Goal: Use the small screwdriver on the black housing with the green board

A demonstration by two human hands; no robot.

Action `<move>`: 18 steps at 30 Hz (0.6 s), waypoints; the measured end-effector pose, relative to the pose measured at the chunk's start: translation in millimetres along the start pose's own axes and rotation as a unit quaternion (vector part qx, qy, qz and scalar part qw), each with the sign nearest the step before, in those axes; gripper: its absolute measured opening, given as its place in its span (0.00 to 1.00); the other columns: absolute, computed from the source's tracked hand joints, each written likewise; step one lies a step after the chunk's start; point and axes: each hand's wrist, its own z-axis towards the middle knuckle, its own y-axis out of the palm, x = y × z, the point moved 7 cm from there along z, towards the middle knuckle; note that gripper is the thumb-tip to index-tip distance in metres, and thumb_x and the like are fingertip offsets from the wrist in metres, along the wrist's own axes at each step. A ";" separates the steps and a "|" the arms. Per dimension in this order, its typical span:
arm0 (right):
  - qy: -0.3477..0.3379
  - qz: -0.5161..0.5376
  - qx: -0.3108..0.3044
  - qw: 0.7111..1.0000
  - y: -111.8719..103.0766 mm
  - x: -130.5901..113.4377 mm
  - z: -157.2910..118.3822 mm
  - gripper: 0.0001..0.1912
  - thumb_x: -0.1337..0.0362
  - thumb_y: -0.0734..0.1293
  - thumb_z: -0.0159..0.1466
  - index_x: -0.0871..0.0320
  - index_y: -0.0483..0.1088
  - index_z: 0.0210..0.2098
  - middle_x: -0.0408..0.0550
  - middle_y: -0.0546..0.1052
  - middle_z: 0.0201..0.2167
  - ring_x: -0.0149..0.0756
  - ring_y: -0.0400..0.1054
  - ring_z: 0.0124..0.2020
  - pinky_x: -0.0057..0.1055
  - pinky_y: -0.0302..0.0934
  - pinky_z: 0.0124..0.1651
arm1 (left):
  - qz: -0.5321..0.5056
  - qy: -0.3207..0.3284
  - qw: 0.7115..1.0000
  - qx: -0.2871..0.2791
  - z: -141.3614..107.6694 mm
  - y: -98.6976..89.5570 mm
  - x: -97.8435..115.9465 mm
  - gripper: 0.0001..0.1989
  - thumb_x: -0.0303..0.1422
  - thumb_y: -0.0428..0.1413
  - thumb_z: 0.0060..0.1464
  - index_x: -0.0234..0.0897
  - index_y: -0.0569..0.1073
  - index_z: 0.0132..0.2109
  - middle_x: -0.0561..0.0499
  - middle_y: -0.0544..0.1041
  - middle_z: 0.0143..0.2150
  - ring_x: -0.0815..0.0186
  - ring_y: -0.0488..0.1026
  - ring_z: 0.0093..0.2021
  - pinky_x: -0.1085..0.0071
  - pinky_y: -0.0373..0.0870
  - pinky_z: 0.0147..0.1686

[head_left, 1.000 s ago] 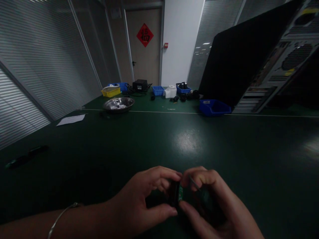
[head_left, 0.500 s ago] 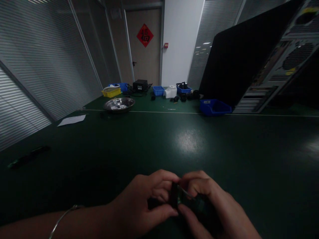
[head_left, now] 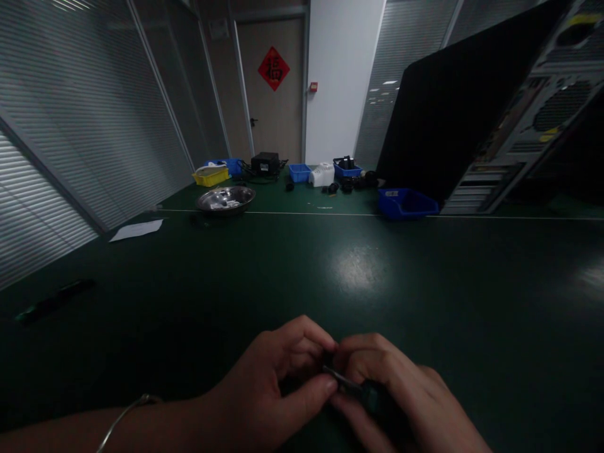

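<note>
At the bottom middle of the view, my left hand (head_left: 278, 384) and my right hand (head_left: 406, 384) meet over the dark green table (head_left: 202, 277). Between their fingertips is a small dark object (head_left: 361, 391) with a thin, light metallic edge; its shape is too dim to tell. My right hand is curled round its dark part. The thumb and forefinger of my left hand close at its left end, where what they pinch is mostly hidden.
A long dark object (head_left: 56, 301) and white paper (head_left: 136, 230) lie left. Further back stand a metal bowl (head_left: 226, 200), yellow basket (head_left: 211, 178), black box (head_left: 265, 163), white device (head_left: 323, 175) and blue bin (head_left: 408, 204). A computer case (head_left: 472, 113) rises at right.
The held object has tilted, so its metallic edge now points toward my left thumb. My left thumb has moved slightly up, and the fingers of my right hand have closed further over the object.
</note>
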 end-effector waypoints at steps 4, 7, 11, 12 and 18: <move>-0.028 0.023 0.042 0.998 -7.2 -4.7 1.8 0.16 0.77 0.67 0.60 0.51 0.63 0.40 0.41 0.76 0.38 0.28 0.76 0.36 0.19 0.70 0.38 | 0.009 0.015 0.999 0.030 0.1 -4.9 0.6 0.11 0.23 0.55 0.56 0.36 0.69 0.46 0.51 0.76 0.36 0.67 0.76 0.38 0.71 0.69 0.39; -0.036 0.016 0.074 0.996 -14.6 -8.2 3.1 0.16 0.77 0.66 0.58 0.51 0.64 0.40 0.41 0.75 0.38 0.27 0.76 0.37 0.16 0.69 0.40 | -0.013 -0.006 0.999 0.052 -0.8 -9.6 -2.8 0.15 0.25 0.55 0.58 0.38 0.69 0.53 0.49 0.78 0.41 0.64 0.77 0.44 0.70 0.71 0.44; -0.034 0.023 0.086 0.995 -19.6 -9.3 4.7 0.16 0.78 0.65 0.57 0.51 0.65 0.39 0.40 0.75 0.37 0.25 0.75 0.36 0.14 0.69 0.39 | -0.024 -0.028 0.998 0.058 -1.7 -12.0 -4.8 0.13 0.26 0.57 0.58 0.37 0.72 0.51 0.46 0.80 0.45 0.61 0.77 0.48 0.66 0.71 0.49; -0.034 0.028 0.089 0.995 -20.5 -9.4 4.9 0.16 0.78 0.65 0.58 0.51 0.65 0.39 0.40 0.75 0.37 0.26 0.75 0.36 0.15 0.69 0.39 | -0.026 -0.029 0.998 0.052 -1.9 -11.4 -4.3 0.14 0.26 0.57 0.58 0.37 0.73 0.51 0.46 0.81 0.45 0.61 0.77 0.48 0.66 0.71 0.49; -0.022 0.049 0.083 0.995 -21.1 -9.1 1.5 0.17 0.79 0.65 0.58 0.51 0.64 0.40 0.40 0.74 0.36 0.28 0.74 0.35 0.18 0.70 0.37 | -0.053 -0.025 0.998 0.020 -3.4 -8.7 -0.7 0.14 0.27 0.58 0.57 0.38 0.75 0.51 0.47 0.83 0.44 0.61 0.78 0.47 0.67 0.70 0.48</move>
